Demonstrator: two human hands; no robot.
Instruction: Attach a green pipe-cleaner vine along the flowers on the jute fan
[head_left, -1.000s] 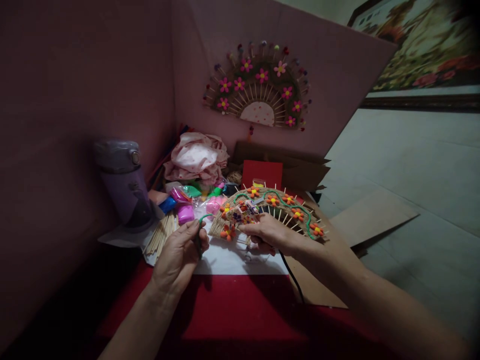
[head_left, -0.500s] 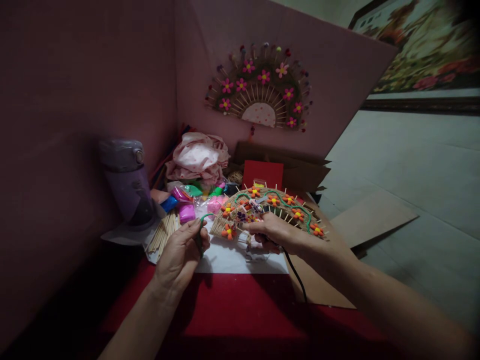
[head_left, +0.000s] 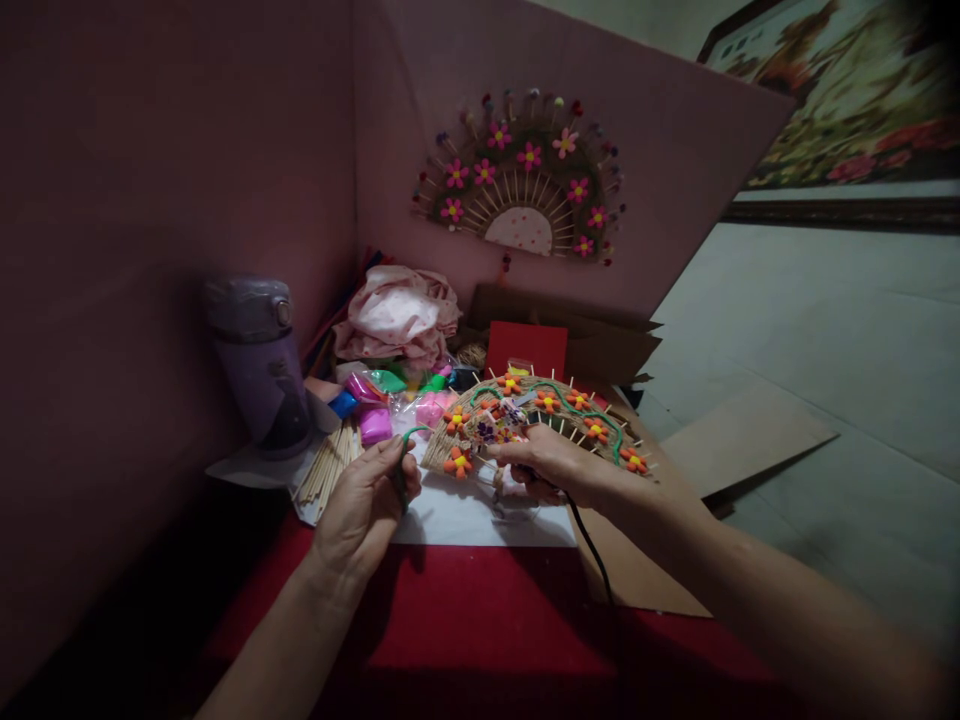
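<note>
My left hand [head_left: 367, 495] pinches a green cord [head_left: 411, 434], whose free end reaches toward the left end of a twine-wrapped fan [head_left: 491, 400]. The rest of the cord hangs through my fingers. My right hand [head_left: 544, 462] is closed around a flower-patterned glue gun [head_left: 495, 425] with a black power cord [head_left: 589, 535]. The gun is in front of the fan and hides part of it. Orange clay flowers [head_left: 547, 400] with yellow centres and a wavy green line decorate the fan, and thin sticks poke out of its edges.
At left stand a purple bottle [head_left: 262, 370] and a bundle of wooden sticks [head_left: 326, 470]. Bagged coloured clay [head_left: 375, 424] and crumpled dotted cloth [head_left: 397, 315] lie behind. A finished fan [head_left: 529, 180] hangs on the pink board. Cardboard [head_left: 645, 565] lies at right on the red tablecloth [head_left: 480, 620].
Almost nothing differs. The whole view has shifted very slightly, and both hands keep their holds on the green cord and the glue gun.
</note>
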